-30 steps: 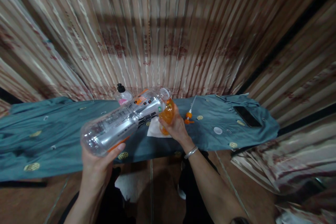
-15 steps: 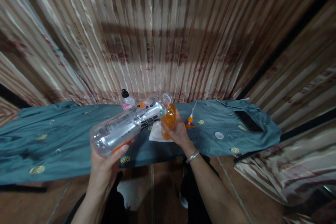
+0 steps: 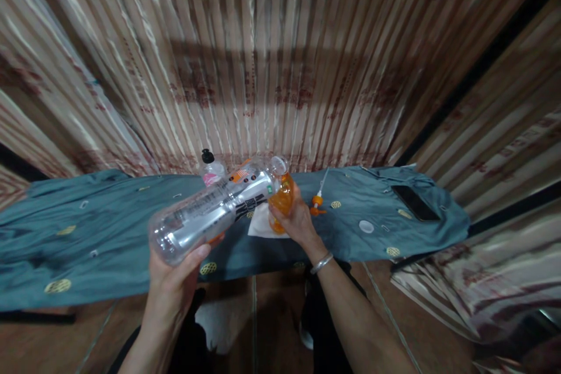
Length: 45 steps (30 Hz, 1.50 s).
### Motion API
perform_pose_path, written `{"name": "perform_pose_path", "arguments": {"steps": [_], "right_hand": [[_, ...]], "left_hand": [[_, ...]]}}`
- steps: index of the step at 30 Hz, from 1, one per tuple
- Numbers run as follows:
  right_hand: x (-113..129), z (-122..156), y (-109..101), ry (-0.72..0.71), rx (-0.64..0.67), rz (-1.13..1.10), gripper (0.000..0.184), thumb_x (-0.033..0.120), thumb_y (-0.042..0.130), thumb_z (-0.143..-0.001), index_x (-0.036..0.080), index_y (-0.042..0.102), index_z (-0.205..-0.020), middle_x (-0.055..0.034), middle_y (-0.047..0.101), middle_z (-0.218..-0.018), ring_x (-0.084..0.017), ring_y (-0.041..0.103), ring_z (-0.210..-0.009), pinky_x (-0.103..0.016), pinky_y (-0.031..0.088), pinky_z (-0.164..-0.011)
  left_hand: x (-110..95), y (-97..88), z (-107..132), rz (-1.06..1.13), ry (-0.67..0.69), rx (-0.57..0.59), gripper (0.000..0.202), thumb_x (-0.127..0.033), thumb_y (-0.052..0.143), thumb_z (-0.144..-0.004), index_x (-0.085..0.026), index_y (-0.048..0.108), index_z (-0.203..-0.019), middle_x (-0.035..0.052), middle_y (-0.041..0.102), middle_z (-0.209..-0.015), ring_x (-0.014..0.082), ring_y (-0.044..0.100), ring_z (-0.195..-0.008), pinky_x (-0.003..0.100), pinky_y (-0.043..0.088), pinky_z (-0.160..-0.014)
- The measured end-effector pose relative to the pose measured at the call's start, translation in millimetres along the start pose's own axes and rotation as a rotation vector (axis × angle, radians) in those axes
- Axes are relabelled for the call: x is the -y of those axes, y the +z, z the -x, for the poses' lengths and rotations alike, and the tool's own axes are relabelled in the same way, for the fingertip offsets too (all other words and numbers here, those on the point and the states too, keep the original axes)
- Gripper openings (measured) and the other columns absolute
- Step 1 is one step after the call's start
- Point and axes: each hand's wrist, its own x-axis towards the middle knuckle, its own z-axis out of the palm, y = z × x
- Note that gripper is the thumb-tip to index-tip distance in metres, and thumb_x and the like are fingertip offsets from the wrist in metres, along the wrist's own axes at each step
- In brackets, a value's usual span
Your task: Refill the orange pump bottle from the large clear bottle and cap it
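Note:
My left hand (image 3: 177, 269) is closed round the lower part of a large clear plastic bottle (image 3: 193, 219) with a silver and orange label. That bottle lies tilted, its open neck up and to the right, at the top of an orange bottle (image 3: 283, 201). My right hand (image 3: 298, 219) grips the orange bottle, which stands roughly upright over a white cloth or tissue (image 3: 258, 227). Whether liquid passes between the two I cannot tell. An orange pump head (image 3: 318, 201) with a clear tube lies just right of my right hand.
Behind the clear bottle stands another bottle (image 3: 213, 172) with a black top and pink label. A phone (image 3: 415, 203) and a round white disc (image 3: 366, 227) lie to the right on the green cloth-covered table (image 3: 109, 234). A curtain (image 3: 263, 70) hangs close behind.
Almost everything holds its place. The base of the clear bottle and my left hand have shifted very slightly left.

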Motion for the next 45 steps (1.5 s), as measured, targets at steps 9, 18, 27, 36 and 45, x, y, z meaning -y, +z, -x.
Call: {"name": "perform_pose_path", "arguments": {"steps": [9,18,27,36,45], "right_hand": [[-6.4,0.5,-0.4,-0.047,0.004,-0.008,0.081,0.04,0.08,-0.087,0.024,0.048,-0.16,-0.0139,0.077,-0.14,-0.036,0.077,-0.127,-0.057,0.064,-0.109],[0.8,0.7,0.5,-0.024,-0.014,-0.039,0.077,0.036,0.078,-0.085,0.023,0.051,-0.156,-0.0133,0.08,-0.134,-0.034,0.079,-0.122,-0.053,0.065,-0.107],[2.3,0.8,0.7,-0.001,-0.016,-0.022,0.074,0.035,0.079,-0.085,0.022,0.055,-0.154,-0.0144,0.079,-0.132,-0.037,0.078,-0.121,-0.058,0.064,-0.106],[1.9,0.3,-0.3,-0.039,0.002,-0.034,0.076,0.034,0.078,-0.086,0.024,0.054,-0.157,-0.0148,0.075,-0.14,-0.038,0.074,-0.129,-0.06,0.06,-0.113],[3.8,0.2,0.1,-0.063,0.004,-0.033,0.079,0.03,0.078,-0.085,0.029,0.052,-0.159,-0.0105,0.077,-0.138,-0.037,0.075,-0.129,-0.059,0.062,-0.111]], "left_hand": [[-0.9,-5.5,-3.2,-0.004,-0.028,0.042,0.081,-0.032,0.104,-0.058,-0.029,0.076,-0.134,0.0125,0.079,-0.137,0.0405,0.077,-0.121,0.05,0.07,-0.095],[-8.6,1.9,6.0,0.026,-0.022,0.008,0.074,-0.028,0.104,-0.059,-0.031,0.078,-0.128,0.0065,0.078,-0.14,0.0309,0.077,-0.116,0.04,0.07,-0.092],[-11.4,4.0,4.9,0.05,-0.029,0.023,0.071,-0.026,0.105,-0.057,-0.028,0.079,-0.123,0.0051,0.08,-0.128,0.0275,0.077,-0.11,0.039,0.07,-0.092],[-15.5,5.0,3.7,0.037,0.011,0.028,0.074,-0.023,0.103,-0.06,-0.029,0.076,-0.128,0.0078,0.076,-0.141,0.028,0.077,-0.114,0.036,0.07,-0.089],[-13.2,-0.6,-1.2,0.008,0.062,0.036,0.072,-0.024,0.103,-0.058,-0.026,0.076,-0.125,0.01,0.078,-0.136,0.033,0.078,-0.114,0.038,0.072,-0.085]]}}
